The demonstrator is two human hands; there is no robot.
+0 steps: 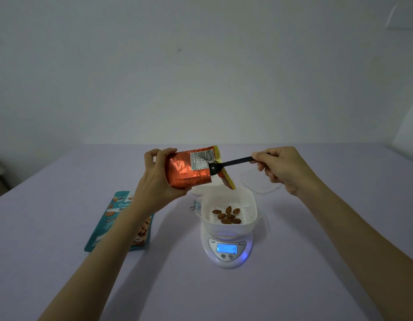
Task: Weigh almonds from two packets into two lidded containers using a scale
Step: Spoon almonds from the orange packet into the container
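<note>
My left hand (158, 176) grips an orange foil almond packet (189, 169), tilted with its open mouth toward the right, above the scale. My right hand (282, 167) pinches the handle of a black spoon (226, 164) whose bowl sits at the packet's mouth. Below, a white perforated basket (228, 201) with several almonds (227, 215) rests on a white digital scale (226, 251); its blue display reads 9. A teal almond packet (118, 222) lies flat at the left, partly under my left forearm.
A clear lid (258, 181) lies on the lilac table (316, 239) behind the scale at the right. A white container (204, 189) is partly hidden behind the orange packet. A small clip (193, 206) lies left of the basket. A wall rises behind the table.
</note>
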